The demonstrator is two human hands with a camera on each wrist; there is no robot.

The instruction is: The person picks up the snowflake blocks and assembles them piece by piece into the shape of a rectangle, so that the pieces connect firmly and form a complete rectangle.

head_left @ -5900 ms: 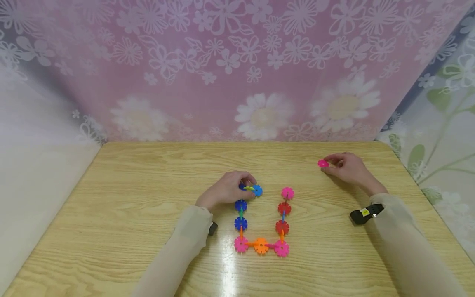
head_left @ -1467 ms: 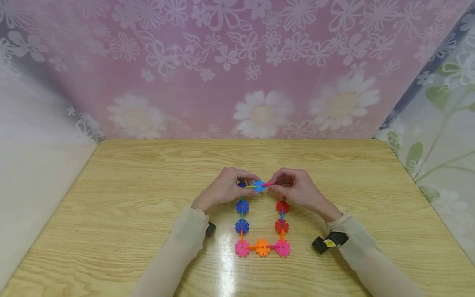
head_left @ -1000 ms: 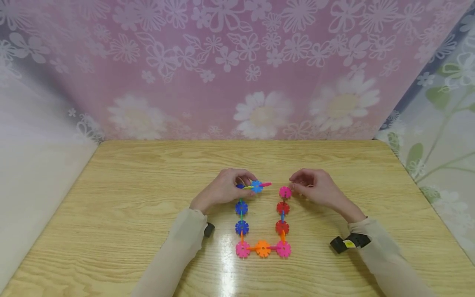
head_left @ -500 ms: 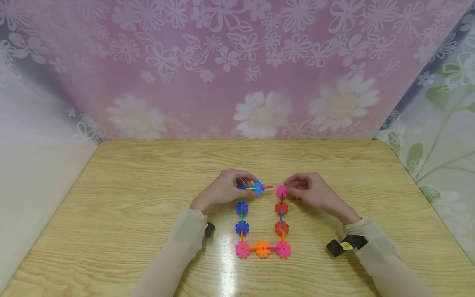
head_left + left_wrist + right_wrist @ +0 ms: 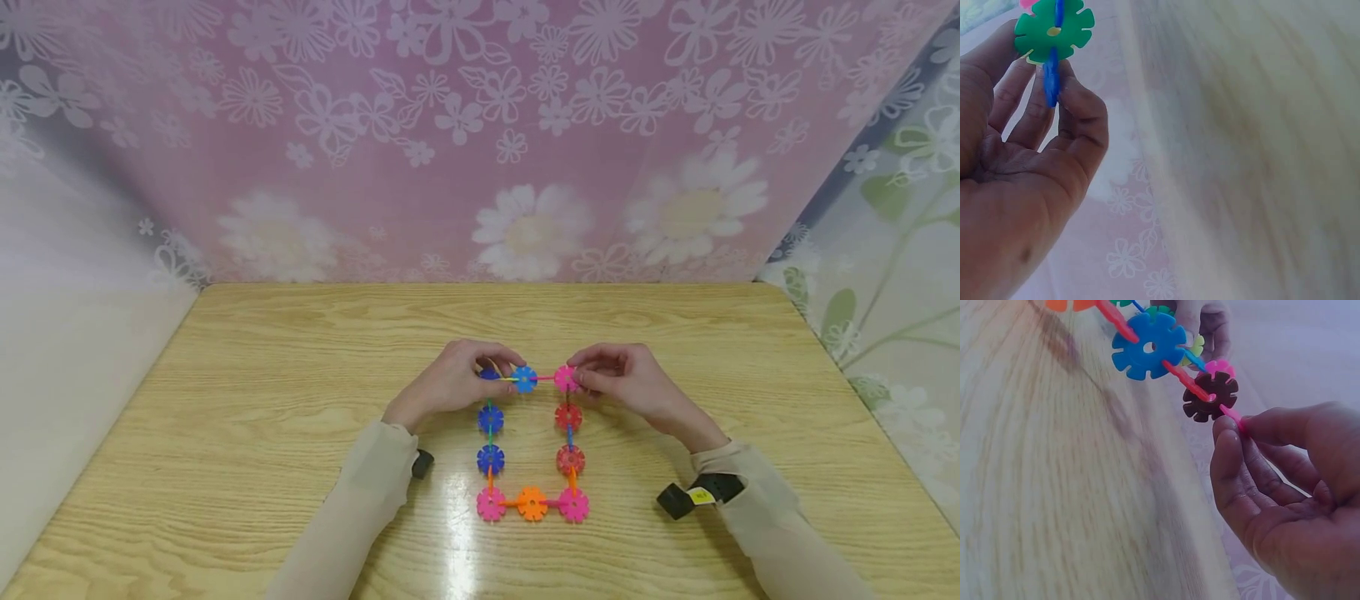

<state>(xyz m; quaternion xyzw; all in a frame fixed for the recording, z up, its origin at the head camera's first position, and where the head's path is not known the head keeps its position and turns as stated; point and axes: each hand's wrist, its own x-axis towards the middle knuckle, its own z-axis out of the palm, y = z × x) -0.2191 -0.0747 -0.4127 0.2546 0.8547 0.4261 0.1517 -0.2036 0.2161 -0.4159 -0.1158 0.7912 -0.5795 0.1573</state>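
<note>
Interlocking plastic snowflake discs form a rectangular ring in the head view. My left hand (image 5: 457, 379) grips the far left part, fingertips at the light blue disc (image 5: 524, 379) beside an edge-on yellow disc; the dark blue corner disc is partly hidden. With thumb and fingers, my right hand (image 5: 630, 379) pinches the pink corner disc (image 5: 566, 378), which meets an edge-on pink disc (image 5: 546, 378) from the light blue one. A green disc (image 5: 1041, 34) with blue ones slotted in shows at my left fingers. A brown disc (image 5: 1200, 403) joins the pinched pink one in the right wrist view.
Dark blue discs (image 5: 491, 459) run down the left side, red discs (image 5: 570, 459) down the right. Nearest me are pink and orange discs (image 5: 532, 503). All lie over a wood-grain table (image 5: 262, 400), with a floral pink cloth (image 5: 375, 167) behind it.
My right hand brought in a pink disc, left it on the light blue one and let go. Then it took the pink corner disc and moved it left against that disc.
</note>
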